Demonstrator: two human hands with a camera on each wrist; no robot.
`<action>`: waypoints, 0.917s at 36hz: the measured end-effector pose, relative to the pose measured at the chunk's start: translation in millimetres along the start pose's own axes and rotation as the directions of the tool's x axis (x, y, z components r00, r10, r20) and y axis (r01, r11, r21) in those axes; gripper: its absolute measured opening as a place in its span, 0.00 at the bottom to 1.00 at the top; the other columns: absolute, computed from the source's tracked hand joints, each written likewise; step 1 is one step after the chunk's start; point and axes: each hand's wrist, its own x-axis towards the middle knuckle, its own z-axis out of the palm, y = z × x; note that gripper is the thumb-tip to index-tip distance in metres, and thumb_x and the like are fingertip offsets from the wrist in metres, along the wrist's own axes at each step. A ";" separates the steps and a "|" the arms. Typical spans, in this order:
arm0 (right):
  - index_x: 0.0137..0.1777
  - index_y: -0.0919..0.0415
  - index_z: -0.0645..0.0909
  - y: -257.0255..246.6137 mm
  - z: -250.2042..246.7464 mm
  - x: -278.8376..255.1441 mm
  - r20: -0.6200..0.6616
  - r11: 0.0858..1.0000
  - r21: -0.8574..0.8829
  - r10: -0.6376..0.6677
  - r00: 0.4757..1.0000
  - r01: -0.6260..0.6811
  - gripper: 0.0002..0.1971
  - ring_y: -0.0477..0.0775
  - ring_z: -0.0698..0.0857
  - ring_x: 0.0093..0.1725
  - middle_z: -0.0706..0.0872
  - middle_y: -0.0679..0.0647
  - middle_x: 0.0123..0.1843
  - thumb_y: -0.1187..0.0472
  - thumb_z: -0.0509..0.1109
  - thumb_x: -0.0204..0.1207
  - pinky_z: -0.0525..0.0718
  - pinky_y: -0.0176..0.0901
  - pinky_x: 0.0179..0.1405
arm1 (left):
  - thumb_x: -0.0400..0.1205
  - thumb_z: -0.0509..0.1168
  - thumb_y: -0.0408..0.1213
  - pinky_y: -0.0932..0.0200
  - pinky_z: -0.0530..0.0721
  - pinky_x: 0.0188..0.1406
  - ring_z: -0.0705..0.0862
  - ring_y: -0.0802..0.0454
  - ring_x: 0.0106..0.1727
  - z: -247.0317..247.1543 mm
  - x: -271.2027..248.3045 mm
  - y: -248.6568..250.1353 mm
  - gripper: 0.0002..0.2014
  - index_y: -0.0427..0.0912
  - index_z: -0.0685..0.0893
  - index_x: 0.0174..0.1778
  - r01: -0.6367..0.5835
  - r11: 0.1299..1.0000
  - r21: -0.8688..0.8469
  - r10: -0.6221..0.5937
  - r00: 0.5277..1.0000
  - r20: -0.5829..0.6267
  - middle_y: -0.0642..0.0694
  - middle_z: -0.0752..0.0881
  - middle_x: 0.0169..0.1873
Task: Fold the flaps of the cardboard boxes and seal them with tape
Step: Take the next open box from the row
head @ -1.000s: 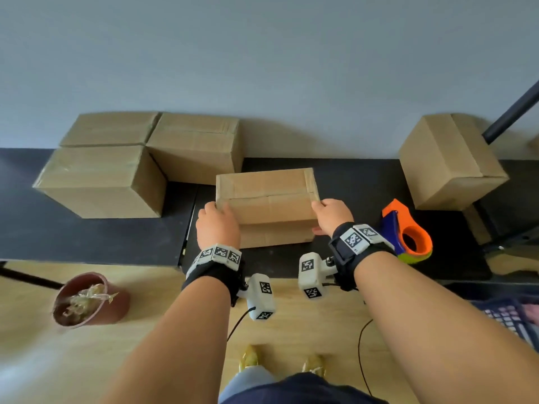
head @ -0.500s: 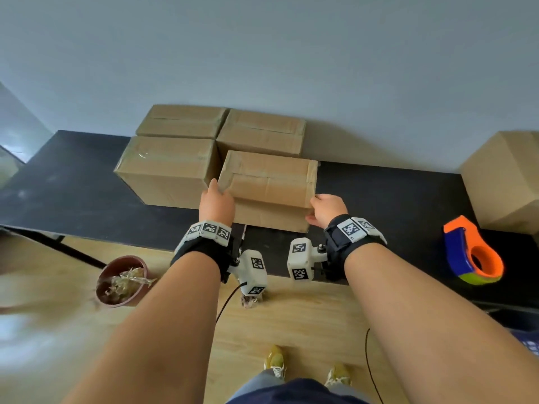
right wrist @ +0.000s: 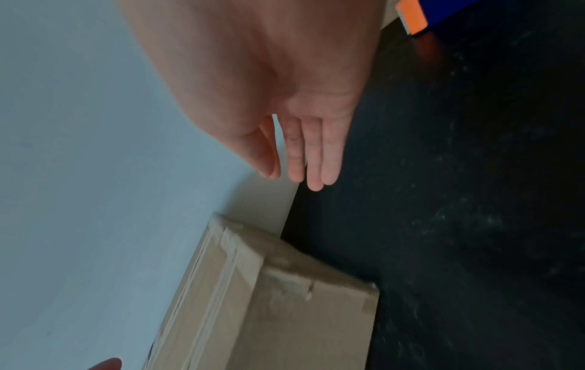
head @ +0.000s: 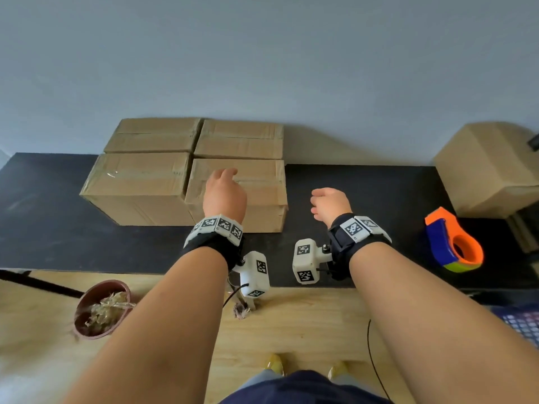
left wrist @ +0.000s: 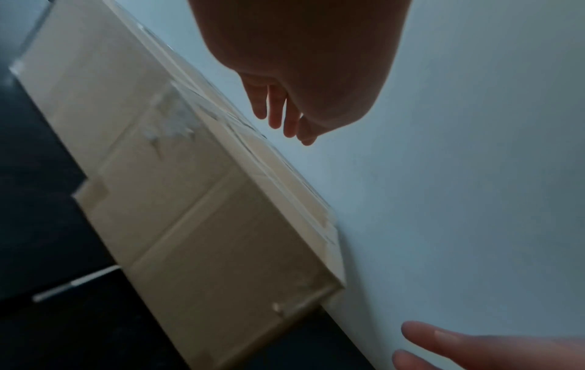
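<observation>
- Left hand hovers over the near-right taped cardboard box, fingers loose, holding nothing.
- Right hand floats empty just right of it, fingers straight.
- Box sits snug against three others on the black table; orange-blue tape dispenser is off right.

The left hand hangs in shadow against the pale wall, fingers loosely extended and holding nothing, above the top edge of a taped cardboard box on a black surface. 2 fingertips of the right hand enter at the lower right corner
</observation>
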 end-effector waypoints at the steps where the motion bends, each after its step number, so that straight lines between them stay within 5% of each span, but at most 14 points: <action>1: 0.65 0.56 0.85 1.6 -9.8 2.3 -0.025 1.000 0.007 0.004 1.000 -0.003 0.15 0.60 0.86 0.62 0.87 0.57 0.63 0.65 0.65 0.81 0.84 0.57 0.65 | 0.83 0.52 0.28 0.49 0.74 0.68 0.72 0.46 0.72 5.1 1.7 9.4 0.22 0.44 0.77 0.72 -0.014 1.000 -0.006 0.014 1.000 0.011 0.46 0.74 0.72; 6: 0.53 0.65 0.85 12.8 -66.6 10.7 -0.150 0.997 0.058 0.059 0.987 -0.051 0.12 0.65 0.89 0.53 0.86 0.58 0.43 0.66 0.60 0.83 0.86 0.64 0.60 | 0.82 0.53 0.28 0.50 0.75 0.67 0.73 0.45 0.72 38.6 5.3 62.9 0.23 0.45 0.76 0.73 -0.122 0.992 -0.040 0.125 0.988 0.094 0.45 0.75 0.72; 9: 0.56 0.72 0.85 27.0 -105.6 20.0 -0.208 0.997 0.044 0.075 0.975 -0.067 0.13 0.68 0.88 0.56 0.88 0.63 0.47 0.66 0.60 0.82 0.85 0.65 0.61 | 0.82 0.53 0.29 0.51 0.73 0.66 0.73 0.45 0.72 63.0 3.6 98.1 0.24 0.45 0.75 0.74 -0.176 0.984 -0.039 0.180 0.971 0.159 0.46 0.74 0.73; 14: 0.63 0.65 0.83 61.3 -173.7 37.1 -0.282 0.991 0.098 0.113 0.953 -0.088 0.15 0.68 0.86 0.62 0.87 0.66 0.62 0.63 0.64 0.79 0.84 0.64 0.64 | 0.82 0.53 0.30 0.54 0.74 0.63 0.75 0.45 0.71 109.2 -7.9 160.1 0.24 0.46 0.74 0.75 -0.241 0.970 -0.036 0.241 0.932 0.270 0.47 0.72 0.75; 19: 0.58 0.69 0.84 83.5 -243.4 47.5 -0.374 0.990 0.118 0.115 0.920 -0.075 0.15 0.60 0.83 0.46 0.88 0.69 0.58 0.59 0.65 0.79 0.86 0.61 0.60 | 0.84 0.53 0.33 0.53 0.75 0.62 0.75 0.45 0.72 157.8 -24.5 223.2 0.22 0.47 0.72 0.76 -0.304 0.952 -0.038 0.297 0.887 0.353 0.45 0.73 0.75; 21: 0.50 0.74 0.84 89.3 -269.8 52.3 -0.410 0.989 0.120 0.131 0.903 -0.089 0.15 0.60 0.80 0.43 0.87 0.73 0.52 0.60 0.64 0.80 0.85 0.61 0.57 | 0.85 0.53 0.34 0.52 0.75 0.64 0.74 0.45 0.73 176.6 -31.2 248.5 0.23 0.46 0.71 0.77 -0.321 0.946 -0.035 0.310 0.871 0.382 0.45 0.72 0.75; 23: 0.40 0.68 0.81 95.2 -294.4 60.5 -0.426 0.983 0.154 0.154 0.891 -0.096 0.12 0.63 0.82 0.43 0.84 0.71 0.45 0.59 0.65 0.79 0.84 0.66 0.58 | 0.85 0.53 0.34 0.53 0.74 0.64 0.74 0.45 0.72 194.5 -37.3 273.0 0.23 0.46 0.70 0.78 -0.341 0.940 -0.032 0.324 0.856 0.403 0.44 0.72 0.75; 25: 0.46 0.62 0.80 101.3 -318.9 71.4 -0.434 0.982 0.163 0.161 0.886 -0.099 0.10 0.63 0.85 0.48 0.87 0.67 0.50 0.55 0.66 0.79 0.85 0.65 0.60 | 0.85 0.53 0.33 0.53 0.75 0.63 0.75 0.44 0.71 212.1 -42.7 297.3 0.23 0.46 0.69 0.78 -0.354 0.935 -0.030 0.334 0.847 0.414 0.44 0.73 0.75; 28: 0.64 0.65 0.79 113.0 -349.9 85.9 -0.418 0.982 0.146 0.170 0.892 -0.118 0.20 0.62 0.84 0.52 0.86 0.64 0.58 0.50 0.66 0.80 0.84 0.63 0.62 | 0.85 0.53 0.33 0.51 0.74 0.65 0.74 0.43 0.72 236.1 -51.1 327.8 0.24 0.46 0.68 0.79 -0.353 0.935 -0.024 0.327 0.837 0.438 0.43 0.72 0.75; 33: 0.62 0.67 0.80 122.1 -384.1 104.3 -0.412 0.964 0.217 0.232 0.881 -0.152 0.22 0.61 0.85 0.50 0.85 0.59 0.50 0.49 0.66 0.78 0.85 0.59 0.61 | 0.85 0.53 0.34 0.51 0.73 0.68 0.74 0.44 0.73 272.4 -59.4 362.2 0.24 0.46 0.67 0.79 -0.332 0.943 -0.023 0.303 0.829 0.469 0.45 0.70 0.77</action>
